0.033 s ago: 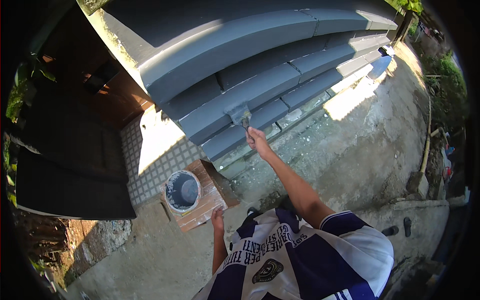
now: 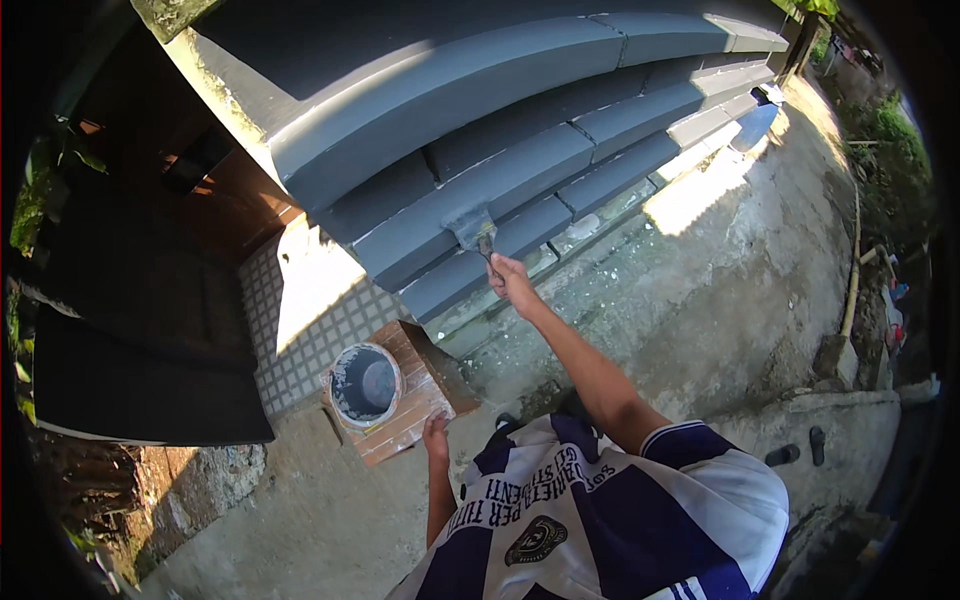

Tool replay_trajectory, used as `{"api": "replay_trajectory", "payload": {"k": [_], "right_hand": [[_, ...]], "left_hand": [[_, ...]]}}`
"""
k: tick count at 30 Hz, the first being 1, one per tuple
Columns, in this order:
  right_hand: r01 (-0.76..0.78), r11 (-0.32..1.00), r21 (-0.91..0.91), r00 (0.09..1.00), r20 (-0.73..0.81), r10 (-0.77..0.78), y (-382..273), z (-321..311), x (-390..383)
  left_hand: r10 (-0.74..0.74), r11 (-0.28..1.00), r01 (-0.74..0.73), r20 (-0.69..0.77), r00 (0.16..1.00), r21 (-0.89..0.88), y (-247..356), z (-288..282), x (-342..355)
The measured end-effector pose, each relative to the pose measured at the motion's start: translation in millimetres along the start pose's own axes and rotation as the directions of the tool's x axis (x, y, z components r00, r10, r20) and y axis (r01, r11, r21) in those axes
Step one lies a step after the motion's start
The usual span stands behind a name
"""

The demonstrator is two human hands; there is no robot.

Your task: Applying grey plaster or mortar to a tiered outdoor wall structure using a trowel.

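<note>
My right hand (image 2: 509,282) is wrapped round the dark handle of a broad-bladed putty knife (image 2: 470,229). Its wide, grey-smeared blade lies against the front edge of the grey-coated steps (image 2: 500,175), toward their left end. Low in the picture, my left hand (image 2: 436,435) is beside the near right edge of a brown wooden box (image 2: 410,425), fingers loosely apart and holding nothing I can see. Whether it touches the box I cannot tell. On the box stands a dark bucket (image 2: 366,384), its inner wall streaked with pale grey residue.
Checkered tiles (image 2: 335,315) border the steps' left end. A black panel or sheet (image 2: 150,350) fills the far left. Rough concrete ground (image 2: 740,290) runs along the steps. At the right are a bamboo pole (image 2: 855,270) and a pair of sandals (image 2: 800,450); a blue object (image 2: 755,128) leans at the steps' far end.
The view has shifted slightly, moving the steps a little left in the picture. The putty knife stays at nearly the same spot on the step; my left hand has barely moved.
</note>
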State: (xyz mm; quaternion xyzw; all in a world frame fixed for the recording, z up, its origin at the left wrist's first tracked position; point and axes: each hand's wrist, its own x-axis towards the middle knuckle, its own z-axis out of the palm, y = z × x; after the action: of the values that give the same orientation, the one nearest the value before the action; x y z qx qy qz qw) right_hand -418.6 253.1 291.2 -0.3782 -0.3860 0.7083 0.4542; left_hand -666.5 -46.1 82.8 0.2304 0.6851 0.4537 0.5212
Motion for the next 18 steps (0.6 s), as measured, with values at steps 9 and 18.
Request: {"api": "replay_trajectory", "payload": {"k": [9,18], "right_hand": [[-0.056,0.998,-0.023,0.998,-0.016,0.056,-5,-4,-6],[-0.31,0.945,0.101,0.876,-0.357,0.326,55,-90,-56]], "left_hand": [[0.044,0.989,-0.042,0.008,0.999,-0.141,23,40,13],[-0.042,0.988,0.019,-0.145,0.989,-0.152,10,59,-30]]}}
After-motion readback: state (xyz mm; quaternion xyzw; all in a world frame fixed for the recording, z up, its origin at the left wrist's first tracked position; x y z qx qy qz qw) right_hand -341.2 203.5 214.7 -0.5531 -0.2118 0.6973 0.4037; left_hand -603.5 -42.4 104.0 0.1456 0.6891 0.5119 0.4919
